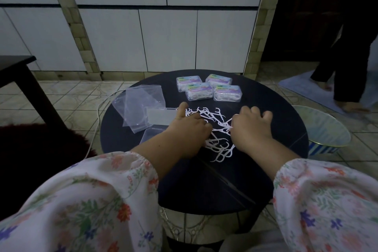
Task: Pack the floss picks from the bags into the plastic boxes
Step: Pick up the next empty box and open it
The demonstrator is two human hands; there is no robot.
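Observation:
White floss picks (pixel 212 120) lie scattered in a heap on the middle of the round black table (pixel 266 96). My left hand (pixel 188 129) lies over the heap's left side, thumb stretched out and fingers curled into the picks. My right hand (pixel 251 127) is on the right side and pinches a few picks between thumb and fingers. An open clear plastic box (pixel 158 117) sits left of the heap, partly under my left hand. Empty clear bags (pixel 141 102) lie further left. Several closed, filled boxes (pixel 208 88) stand at the table's far side.
A white cable (pixel 98 112) runs off the table's left edge. A glass-topped stand (pixel 325 127) sits low on the right. A dark table (pixel 16 71) stands at the left. A person in dark clothes (pixel 347 47) walks on a blue mat at the far right.

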